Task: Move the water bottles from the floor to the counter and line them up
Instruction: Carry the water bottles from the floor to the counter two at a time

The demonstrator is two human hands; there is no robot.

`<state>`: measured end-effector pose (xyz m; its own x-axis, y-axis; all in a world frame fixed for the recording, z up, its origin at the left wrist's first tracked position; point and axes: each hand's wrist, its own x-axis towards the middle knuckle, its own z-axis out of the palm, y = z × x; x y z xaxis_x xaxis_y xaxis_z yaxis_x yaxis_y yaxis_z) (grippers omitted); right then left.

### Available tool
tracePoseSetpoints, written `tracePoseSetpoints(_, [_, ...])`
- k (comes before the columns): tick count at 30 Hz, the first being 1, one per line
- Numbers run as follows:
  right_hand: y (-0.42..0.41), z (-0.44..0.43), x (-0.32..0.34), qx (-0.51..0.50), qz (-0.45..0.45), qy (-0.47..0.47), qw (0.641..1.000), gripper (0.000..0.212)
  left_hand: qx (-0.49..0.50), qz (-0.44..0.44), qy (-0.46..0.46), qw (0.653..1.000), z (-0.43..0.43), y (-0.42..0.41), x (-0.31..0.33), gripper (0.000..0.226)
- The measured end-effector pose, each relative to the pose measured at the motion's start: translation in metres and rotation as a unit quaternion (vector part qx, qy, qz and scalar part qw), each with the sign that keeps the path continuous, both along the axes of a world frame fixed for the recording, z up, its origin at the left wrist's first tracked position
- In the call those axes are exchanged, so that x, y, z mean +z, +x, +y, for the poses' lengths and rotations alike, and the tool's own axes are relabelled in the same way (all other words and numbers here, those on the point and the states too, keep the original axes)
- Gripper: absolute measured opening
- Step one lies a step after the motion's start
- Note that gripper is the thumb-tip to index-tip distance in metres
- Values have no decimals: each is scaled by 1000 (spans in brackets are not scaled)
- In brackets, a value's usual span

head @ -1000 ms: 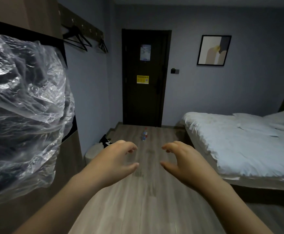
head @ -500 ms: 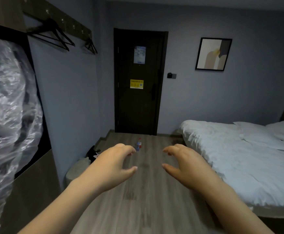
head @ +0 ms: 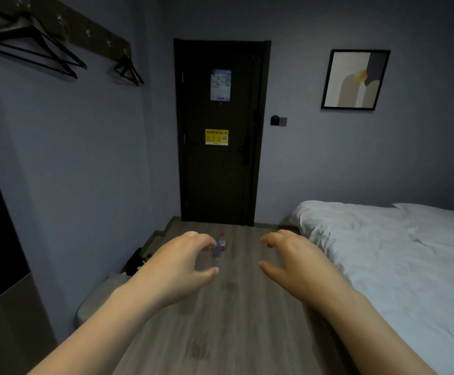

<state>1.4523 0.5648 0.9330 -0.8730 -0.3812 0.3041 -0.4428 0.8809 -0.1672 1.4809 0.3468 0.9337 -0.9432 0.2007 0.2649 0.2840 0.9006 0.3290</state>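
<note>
Fetch step: left hand point(head: 177, 263), right hand point(head: 297, 262) empty, fingers loosely curled; small clear red-capped water bottles point(head: 219, 246) stood well ahead, likely needing approach.

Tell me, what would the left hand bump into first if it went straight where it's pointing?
Probably the water bottles standing on the floor, ahead of the left hand. Nothing shows in between, though they look well beyond its fingertips, so depth is unsure.
</note>
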Motion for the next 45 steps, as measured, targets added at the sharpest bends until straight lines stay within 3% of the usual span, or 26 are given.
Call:
tracePoseSetpoints(9, [-160, 22, -10, 20, -20, 7, 1000, 49, 19, -20, 0, 1000, 20, -153, -9, 47])
tracePoseSetpoints(31, [-569, -26, -49, 2, -62, 21, 998, 48, -6, -89, 39, 995, -30, -574, -49, 43])
tracePoseSetpoints(45, [-854, -10, -94, 23, -149, 27, 988, 50, 45, -152, 59, 986, -21, -832, -92, 47])
